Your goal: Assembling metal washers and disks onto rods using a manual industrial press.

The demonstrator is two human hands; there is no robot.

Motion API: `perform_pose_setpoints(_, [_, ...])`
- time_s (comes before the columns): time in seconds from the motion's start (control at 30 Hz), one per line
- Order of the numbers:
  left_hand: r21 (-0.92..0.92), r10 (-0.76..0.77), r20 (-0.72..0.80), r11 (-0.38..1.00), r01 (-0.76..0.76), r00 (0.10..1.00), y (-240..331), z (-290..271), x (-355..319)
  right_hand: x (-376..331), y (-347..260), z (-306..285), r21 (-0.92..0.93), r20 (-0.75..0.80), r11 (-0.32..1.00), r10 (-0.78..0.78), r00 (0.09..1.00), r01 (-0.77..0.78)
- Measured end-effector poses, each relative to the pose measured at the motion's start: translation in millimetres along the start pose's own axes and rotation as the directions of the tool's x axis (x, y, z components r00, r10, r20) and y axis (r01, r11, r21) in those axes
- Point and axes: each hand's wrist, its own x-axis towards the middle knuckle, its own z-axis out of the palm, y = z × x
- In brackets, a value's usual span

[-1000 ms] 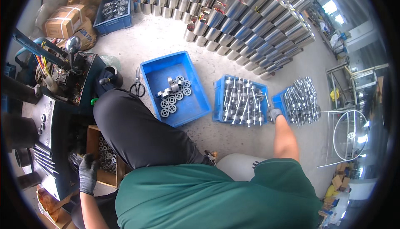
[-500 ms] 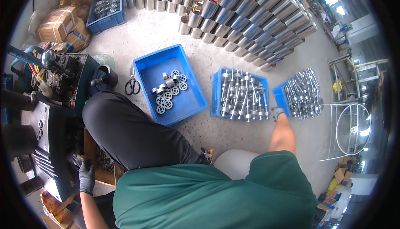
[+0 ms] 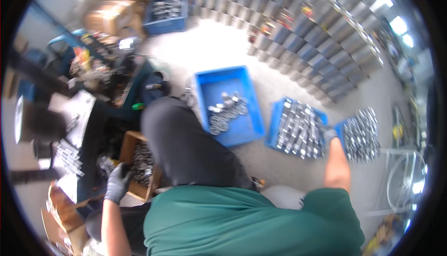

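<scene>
My right hand [image 3: 329, 133], in a grey glove, reaches the right edge of a blue crate [image 3: 271, 137] heaped with metal rotor shafts [image 3: 300, 128]. Its fingers blur into the shafts, so whether it grips one cannot be told. My left hand [image 3: 118, 182], also gloved, hovers beside a cardboard box [image 3: 128, 150] of small metal parts [image 3: 142, 165], close to the machine. Its fingers look bent, but motion smears them and anything in them. A second blue crate [image 3: 343, 137] of shafts stands just beyond my right hand.
A larger blue bin [image 3: 212, 81] with several ring-shaped metal parts [image 3: 228, 109] sits ahead of my knee. Rows of steel cylinders [image 3: 298, 46] fill the back. At left stands a dark machine [image 3: 93, 130] with bars on its top. Another blue bin [image 3: 165, 27] lies near taped cartons [image 3: 109, 16].
The view has turned, shifting the scene rightward and blurring it. My right hand has gone from between the two shaft crates to the nearer crate's right edge. My left hand remains near the cardboard box.
</scene>
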Motion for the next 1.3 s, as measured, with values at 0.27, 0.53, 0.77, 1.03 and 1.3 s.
perform_pose_setpoints(0.27, [0.002, 0.191, -0.136, 0.981, -0.193, 0.972, 10.1, -2.7, 14.3, -88.2, -284.7, -119.9, 0.040, -0.136, 0.512, -0.848, 0.512, 0.858])
perform_pose_setpoints(0.53, [-0.432, 0.029, -0.601, 0.829, -0.355, 0.799, -20.9, -109.8, -2.7, -347.3, -595.9, -153.8, 0.069, -0.096, -0.397, -0.916, -0.390, 0.915])
perform_pose_setpoints(0.77, [-0.267, -0.248, -0.716, 0.961, 0.072, 0.652, -122.0, -139.7, -19.9, -441.9, -749.9, -54.3, 0.249, 0.024, -0.614, -0.769, -0.639, 0.749])
perform_pose_setpoints(1.03, [0.126, -0.054, -0.500, 0.983, 0.134, 0.864, -103.7, -132.4, -36.6, -465.6, -821.1, 27.2, 0.263, -0.099, -0.422, -0.906, -0.410, 0.868])
perform_pose_setpoints(1.3, [0.354, 0.061, -0.526, 0.922, 0.154, 0.848, -103.8, -119.9, -20.5, -461.1, -853.5, 56.5, -0.025, -0.083, -0.329, -0.940, -0.330, 0.944])
